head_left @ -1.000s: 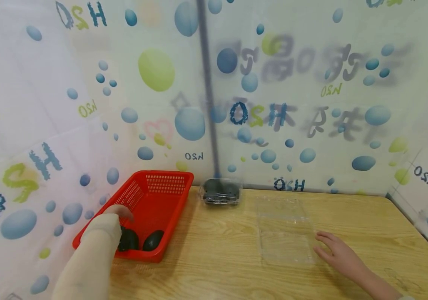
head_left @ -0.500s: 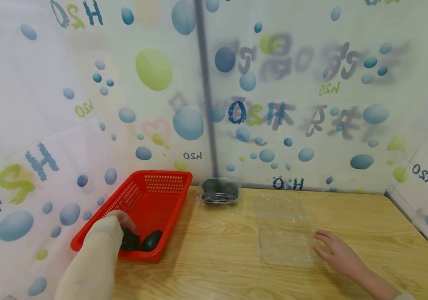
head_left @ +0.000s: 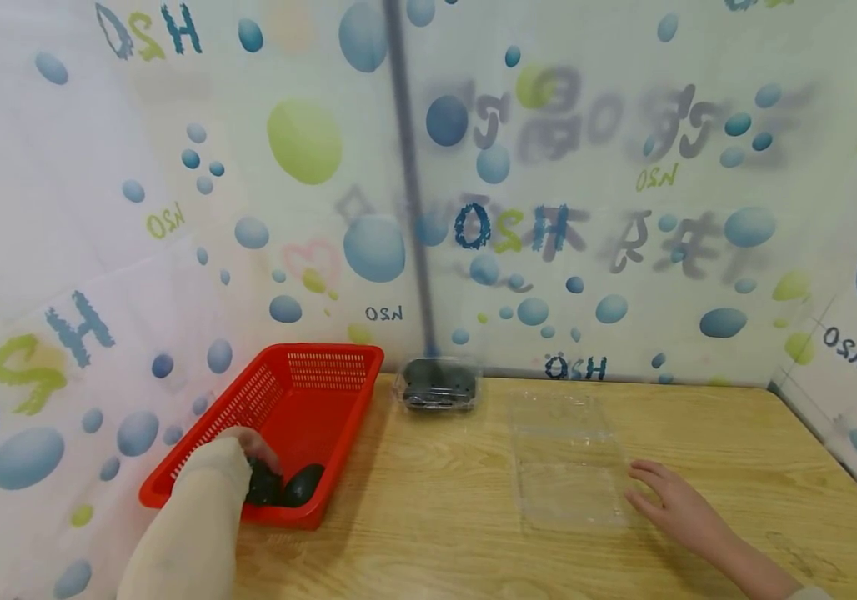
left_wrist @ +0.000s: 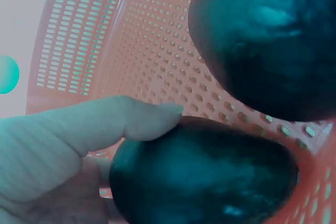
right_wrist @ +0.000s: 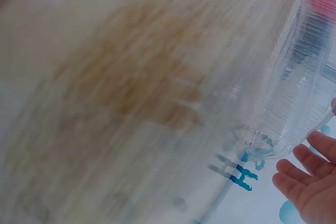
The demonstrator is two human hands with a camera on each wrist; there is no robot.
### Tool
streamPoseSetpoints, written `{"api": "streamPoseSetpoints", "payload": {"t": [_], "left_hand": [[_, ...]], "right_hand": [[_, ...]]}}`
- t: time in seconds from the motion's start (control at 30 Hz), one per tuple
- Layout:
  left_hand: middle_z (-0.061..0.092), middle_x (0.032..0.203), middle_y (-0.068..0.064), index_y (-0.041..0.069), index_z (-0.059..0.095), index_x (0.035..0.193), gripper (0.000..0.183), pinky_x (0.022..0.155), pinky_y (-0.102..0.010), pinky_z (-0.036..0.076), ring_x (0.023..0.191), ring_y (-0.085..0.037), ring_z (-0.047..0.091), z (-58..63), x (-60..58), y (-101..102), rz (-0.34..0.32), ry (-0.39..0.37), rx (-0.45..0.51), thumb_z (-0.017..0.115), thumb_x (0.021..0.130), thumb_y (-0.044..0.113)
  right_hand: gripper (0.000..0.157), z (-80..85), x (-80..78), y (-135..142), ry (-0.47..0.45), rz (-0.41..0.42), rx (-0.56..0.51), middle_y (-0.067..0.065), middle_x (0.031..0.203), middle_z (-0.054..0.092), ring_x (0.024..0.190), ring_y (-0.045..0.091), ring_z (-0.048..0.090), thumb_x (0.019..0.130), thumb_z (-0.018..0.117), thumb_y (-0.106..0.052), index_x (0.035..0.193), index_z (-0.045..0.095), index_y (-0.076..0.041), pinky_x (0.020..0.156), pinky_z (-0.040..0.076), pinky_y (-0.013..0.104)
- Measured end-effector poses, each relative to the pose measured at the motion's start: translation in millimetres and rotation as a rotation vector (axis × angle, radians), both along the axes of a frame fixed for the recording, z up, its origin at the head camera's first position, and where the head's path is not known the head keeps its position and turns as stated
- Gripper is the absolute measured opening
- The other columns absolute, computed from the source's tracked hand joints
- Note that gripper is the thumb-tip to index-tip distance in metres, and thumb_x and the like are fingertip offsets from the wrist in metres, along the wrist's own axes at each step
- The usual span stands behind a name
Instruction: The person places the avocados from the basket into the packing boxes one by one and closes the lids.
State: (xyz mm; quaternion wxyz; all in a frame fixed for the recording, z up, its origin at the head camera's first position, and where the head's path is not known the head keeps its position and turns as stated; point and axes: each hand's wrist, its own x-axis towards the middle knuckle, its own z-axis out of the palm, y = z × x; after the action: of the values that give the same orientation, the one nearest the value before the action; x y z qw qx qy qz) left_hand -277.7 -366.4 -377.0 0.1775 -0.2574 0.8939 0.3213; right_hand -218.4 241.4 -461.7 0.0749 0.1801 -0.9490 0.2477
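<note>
Two dark, smooth avocados sit in the near end of the red plastic basket (head_left: pixel 327 368). My left hand (head_left: pixel 254 443) reaches over the basket's left side and grips one avocado (left_wrist: pixel 205 174), with the thumb along its top and fingers at its end, partly hidden. The other avocado (left_wrist: pixel 268 45) rests just beside it, toward the basket's right corner. On the table, a clear plastic clamshell box (head_left: pixel 571 479) lies unfolded with nothing in it. My right hand (head_left: pixel 672 504) is at its right edge, fingers loosely extended and holding nothing.
A second clear box (head_left: pixel 439 385), closed over dark avocados, stands at the back of the table by the basket. A patterned curtain (head_left: pixel 548 150) hangs behind the wooden table (head_left: pixel 428 517) and along both sides.
My left hand has lowered and moved slightly right onto the avocado, shifting it closer to the other one. My right hand and the unfolded box have stayed put.
</note>
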Motion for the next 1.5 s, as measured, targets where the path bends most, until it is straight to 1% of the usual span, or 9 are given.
{"api": "streamPoseSetpoints", "payload": {"t": [0.27,0.47,0.7,0.73,0.9,1.0,1.17,1.3,1.5], "left_hand": [[0.052,0.105,-0.023,-0.003,0.062,0.105,0.061,0.075,-0.047,0.048,0.096,-0.038,0.044,-1.8,2.3,-2.2,-0.02,0.017,0.043,0.085,0.057,0.026],[0.047,0.111,-0.026,-0.008,0.044,0.121,0.08,0.074,-0.046,0.05,0.096,-0.039,0.044,1.7,-1.0,2.5,0.097,-0.041,0.094,0.084,0.06,0.025],[0.038,0.115,-0.029,-0.012,0.027,0.126,0.087,0.081,-0.047,0.049,0.101,-0.042,0.04,8.9,-4.9,1.8,0.149,-0.102,0.191,0.078,0.066,0.024],[0.038,0.117,-0.029,-0.01,0.026,0.127,0.088,0.081,-0.048,0.049,0.103,-0.042,0.039,10.1,-4.7,2.1,0.187,-0.099,0.225,0.079,0.066,0.024],[0.038,0.117,-0.028,-0.01,0.025,0.128,0.087,0.085,-0.049,0.047,0.104,-0.041,0.041,15.6,-4.3,4.6,0.182,-0.097,0.279,0.077,0.068,0.026],[0.038,0.118,-0.028,-0.01,0.025,0.128,0.086,0.085,-0.05,0.046,0.104,-0.041,0.041,17.7,-8.4,5.4,0.158,-0.1,0.268,0.075,0.069,0.027],[0.038,0.118,-0.028,-0.008,0.024,0.129,0.089,0.082,-0.05,0.048,0.103,-0.043,0.042,28.9,-11.9,15.0,0.184,-0.091,0.252,0.075,0.068,0.03],[0.038,0.115,-0.029,-0.01,0.026,0.125,0.084,0.078,-0.049,0.049,0.1,-0.045,0.042,38.1,-14.1,21.8,0.115,-0.04,0.207,0.073,0.07,0.033],[0.037,0.116,-0.026,-0.009,0.03,0.12,0.071,0.084,-0.046,0.049,0.1,-0.043,0.043,49.1,-19.3,32.9,-0.01,0.036,0.204,0.069,0.074,0.029]], "right_hand": [[0.04,0.1,2.0,0.2,0.01,-0.002,0.006,0.025,0.117,0.054,0.107,0.043,0.051,0.087,0.061,-0.023,0.111,0.06,0.009,0.083,0.044,0.053],[0.039,-0.4,4.1,0.9,0.027,-0.003,0.008,0.025,0.117,0.054,0.106,0.043,0.051,0.086,0.062,-0.021,0.11,0.06,0.009,0.082,0.044,0.053],[0.037,-1.7,3.2,1.7,0.052,-0.003,0.006,0.026,0.116,0.055,0.105,0.044,0.052,0.085,0.063,-0.02,0.11,0.06,0.009,0.082,0.044,0.054],[0.037,-1.7,3.1,1.7,0.051,-0.002,0.007,0.026,0.116,0.055,0.106,0.044,0.052,0.085,0.063,-0.02,0.11,0.06,0.009,0.082,0.044,0.054],[0.039,-1.3,3.3,1.6,0.029,0.0,0.007,0.026,0.117,0.054,0.106,0.044,0.051,0.086,0.062,-0.021,0.111,0.059,0.009,0.083,0.044,0.054],[0.039,-1.7,3.1,1.1,0.019,-0.002,0.004,0.027,0.118,0.053,0.107,0.044,0.05,0.087,0.061,-0.022,0.111,0.059,0.009,0.083,0.043,0.054],[0.039,-3.5,2.7,0.4,0.023,-0.005,-0.004,0.026,0.118,0.053,0.107,0.044,0.05,0.087,0.061,-0.021,0.111,0.059,0.009,0.083,0.044,0.054],[0.039,-4.3,2.7,-0.1,0.029,-0.006,-0.01,0.026,0.118,0.053,0.107,0.044,0.051,0.086,0.062,-0.021,0.111,0.059,0.009,0.082,0.044,0.054],[0.039,-3.7,3.1,-1.6,0.029,-0.009,-0.015,0.026,0.118,0.053,0.107,0.045,0.05,0.087,0.061,-0.02,0.111,0.059,0.009,0.083,0.044,0.054]]}}
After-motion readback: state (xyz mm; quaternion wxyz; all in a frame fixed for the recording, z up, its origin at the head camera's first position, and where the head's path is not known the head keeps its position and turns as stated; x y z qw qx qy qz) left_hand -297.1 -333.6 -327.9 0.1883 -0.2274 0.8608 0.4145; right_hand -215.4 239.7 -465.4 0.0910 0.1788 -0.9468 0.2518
